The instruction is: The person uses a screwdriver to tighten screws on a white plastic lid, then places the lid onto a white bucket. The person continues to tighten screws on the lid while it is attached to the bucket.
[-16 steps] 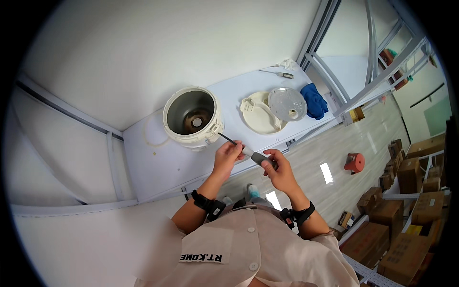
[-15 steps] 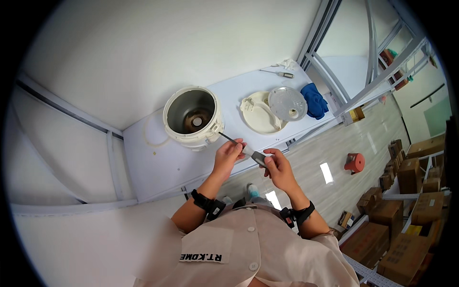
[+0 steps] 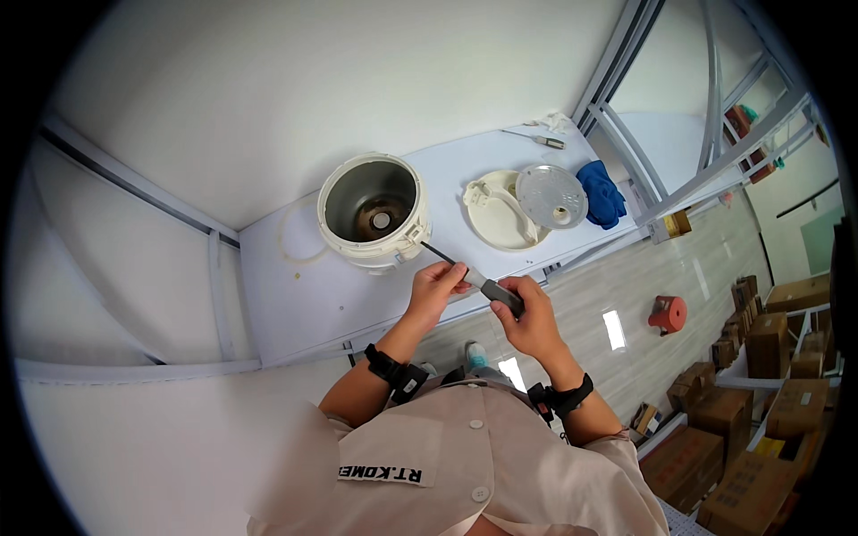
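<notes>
Gripping a screwdriver (image 3: 475, 279) by its dark grey handle, the right hand (image 3: 532, 320) closes around the thick end, while the left hand (image 3: 433, 292) pinches it farther forward, near the pale collar. The thin dark shaft slants to the near right side of a cooker body (image 3: 389, 257) standing on the bench (image 3: 299, 313). That body has a cream shell and rim, dull grey inner wall, and brown-stained bottom around a pale round centre. Rightward lie a cream lid part (image 3: 492, 219), an overlapping silvery disc (image 3: 545, 190) and a blue cloth (image 3: 601, 195).
</notes>
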`<state>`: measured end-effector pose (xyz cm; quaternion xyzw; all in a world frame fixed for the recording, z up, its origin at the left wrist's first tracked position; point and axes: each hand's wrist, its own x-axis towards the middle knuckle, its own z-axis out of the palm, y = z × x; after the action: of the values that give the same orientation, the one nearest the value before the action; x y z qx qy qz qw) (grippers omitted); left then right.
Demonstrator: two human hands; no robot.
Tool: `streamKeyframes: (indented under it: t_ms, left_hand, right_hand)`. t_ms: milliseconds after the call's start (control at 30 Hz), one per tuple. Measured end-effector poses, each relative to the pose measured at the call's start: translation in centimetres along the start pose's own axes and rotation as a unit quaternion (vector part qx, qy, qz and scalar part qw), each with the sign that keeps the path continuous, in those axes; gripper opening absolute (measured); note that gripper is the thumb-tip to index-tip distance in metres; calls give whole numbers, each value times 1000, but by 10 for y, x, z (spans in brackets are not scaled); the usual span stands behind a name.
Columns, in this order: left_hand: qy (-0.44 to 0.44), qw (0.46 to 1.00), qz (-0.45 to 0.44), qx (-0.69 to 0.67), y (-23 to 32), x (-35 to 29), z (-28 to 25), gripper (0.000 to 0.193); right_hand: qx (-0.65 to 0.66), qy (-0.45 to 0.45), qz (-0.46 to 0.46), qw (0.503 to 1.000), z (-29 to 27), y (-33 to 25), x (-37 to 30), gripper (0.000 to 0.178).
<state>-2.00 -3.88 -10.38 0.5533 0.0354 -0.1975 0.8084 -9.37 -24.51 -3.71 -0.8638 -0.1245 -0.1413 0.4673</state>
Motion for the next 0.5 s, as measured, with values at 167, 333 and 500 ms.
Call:
streamKeyframes:
  t_ms: [167,333,500]
  left_hand:
    - [4,999,15,38,-8,4,-5,26]
    - [-20,998,28,-45,1,-3,-1,30]
    - [-19,999,30,1,-10,3,-13,32]
  right_hand:
    - [292,-95,294,905,1,2,4,26]
    - [429,-172,414,785,-8,14,12,34]
    - [51,-62,86,993,7,-8,8,38]
